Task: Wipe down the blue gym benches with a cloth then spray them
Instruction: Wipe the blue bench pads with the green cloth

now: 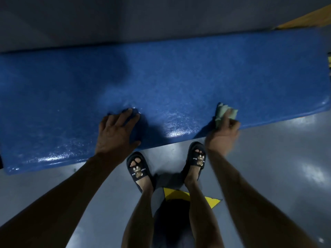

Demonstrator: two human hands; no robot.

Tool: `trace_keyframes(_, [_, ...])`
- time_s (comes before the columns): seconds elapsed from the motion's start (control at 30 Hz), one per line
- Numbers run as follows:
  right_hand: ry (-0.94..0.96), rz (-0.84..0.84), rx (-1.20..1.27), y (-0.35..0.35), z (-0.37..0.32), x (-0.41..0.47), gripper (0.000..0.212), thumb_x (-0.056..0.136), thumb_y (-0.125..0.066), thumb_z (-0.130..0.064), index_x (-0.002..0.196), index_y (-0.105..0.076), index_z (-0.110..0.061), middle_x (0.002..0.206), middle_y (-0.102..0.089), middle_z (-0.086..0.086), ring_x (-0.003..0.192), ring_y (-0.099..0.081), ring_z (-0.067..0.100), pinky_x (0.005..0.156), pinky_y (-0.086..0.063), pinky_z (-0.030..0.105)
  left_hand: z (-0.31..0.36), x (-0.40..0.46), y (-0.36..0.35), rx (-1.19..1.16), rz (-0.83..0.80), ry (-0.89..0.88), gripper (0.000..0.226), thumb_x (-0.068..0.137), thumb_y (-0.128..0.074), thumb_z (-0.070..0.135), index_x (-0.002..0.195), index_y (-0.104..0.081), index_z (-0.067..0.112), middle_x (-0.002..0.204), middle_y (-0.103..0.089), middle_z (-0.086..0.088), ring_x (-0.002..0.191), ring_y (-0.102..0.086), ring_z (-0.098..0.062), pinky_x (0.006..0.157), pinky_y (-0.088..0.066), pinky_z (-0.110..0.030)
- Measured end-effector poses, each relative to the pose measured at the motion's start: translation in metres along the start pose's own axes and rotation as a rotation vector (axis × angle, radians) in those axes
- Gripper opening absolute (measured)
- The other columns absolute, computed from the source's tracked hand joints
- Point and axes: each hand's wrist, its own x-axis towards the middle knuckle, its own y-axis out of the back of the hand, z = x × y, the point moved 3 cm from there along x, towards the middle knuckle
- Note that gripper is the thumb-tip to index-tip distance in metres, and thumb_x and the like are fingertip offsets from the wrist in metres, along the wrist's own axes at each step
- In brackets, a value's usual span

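now right hand (223, 136) fingers (232, 120) clutch cloth (226, 113) on bench (161, 83) edge.

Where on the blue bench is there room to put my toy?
The blue bench is bare between the left hand and the right hand holding the cloth, and along its far edge. The near edge is crowded.
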Motion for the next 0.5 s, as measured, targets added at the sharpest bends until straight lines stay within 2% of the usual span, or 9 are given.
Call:
trace_keyframes(0.1, [0.228,-0.08,0.067,-0.028,-0.061,-0.078,0.069,0.084,-0.047,-0.007,0.152,-0.035,-0.015,0.131,-0.047,0.021,0.104,-0.046,0.037,0.085,-0.043,0.042,0.0,0.001,-0.002,0.003,0.014,0.002,0.088,0.065,-0.082,0.047,0.143,-0.046,0.027,0.152,-0.041,0.0,0.125,-0.04,-0.034,0.11,-0.029,-0.053])
trace_keyframes(0.2, [0.567,-0.296,0.096,-0.035,-0.108,-0.139,0.067,0.085,-0.043,-0.005,0.15,-0.039,-0.021,0.135,-0.047,0.007,0.11,-0.047,0.027,0.088,-0.049,0.034,0.0,0.002,-0.001,0.002,0.053,-0.009,0.083,0.065,-0.078,0.048,0.14,-0.049,0.026,0.149,-0.044,-0.001,0.121,-0.043,-0.035,0.107,-0.033,-0.053])
trace_keyframes(0.27, [0.78,-0.441,0.062,-0.036,-0.111,-0.139,0.07,0.082,-0.052,-0.008,0.149,-0.04,-0.024,0.131,-0.049,0.003,0.107,-0.05,0.028,0.085,-0.052,0.039,0.0,0.002,0.0,0.0,0.051,-0.013,0.083,0.066,-0.08,0.046,0.14,-0.049,0.027,0.148,-0.044,-0.001,0.12,-0.042,-0.034,0.106,-0.032,-0.053])
trace_keyframes(0.33, [0.977,-0.48,0.01,-0.031,-0.091,-0.108,0.067,0.08,-0.051,-0.008,0.144,-0.045,-0.025,0.125,-0.054,0.006,0.1,-0.051,0.029,0.076,-0.051,0.041,0.001,0.003,0.0,0.014,0.007,-0.006,0.084,0.068,-0.079,0.049,0.143,-0.045,0.029,0.151,-0.04,0.0,0.124,-0.04,-0.033,0.108,-0.03,-0.053])
trace_keyframes(0.37, [1.019,-0.462,-0.032,-0.026,-0.075,-0.085,0.068,0.079,-0.053,-0.006,0.143,-0.047,-0.025,0.124,-0.055,0.007,0.099,-0.049,0.029,0.075,-0.05,0.04,0.0,0.003,-0.001,0.02,-0.013,-0.002,0.086,0.069,-0.078,0.05,0.144,-0.043,0.029,0.152,-0.038,0.0,0.125,-0.039,-0.033,0.11,-0.029,-0.053])
trace_keyframes(0.43, [0.979,-0.368,-0.174,-0.008,-0.037,-0.031,0.077,0.075,-0.064,-0.007,0.146,-0.043,-0.026,0.124,-0.053,0.011,0.098,-0.048,0.031,0.073,-0.051,0.042,0.0,0.003,-0.002,0.02,-0.027,0.001,0.088,0.068,-0.079,0.051,0.145,-0.041,0.028,0.153,-0.037,0.0,0.127,-0.038,-0.034,0.111,-0.027,-0.054])
trace_keyframes(0.5, [0.783,-0.253,-0.219,0.016,0.002,0.019,0.073,0.077,-0.062,-0.017,0.147,-0.041,-0.022,0.125,-0.049,0.014,0.099,-0.048,0.035,0.075,-0.05,0.044,-0.001,0.003,-0.001,0.019,-0.017,-0.002,0.09,0.067,-0.08,0.051,0.145,-0.042,0.028,0.152,-0.038,-0.001,0.127,-0.037,-0.034,0.111,-0.027,-0.054])
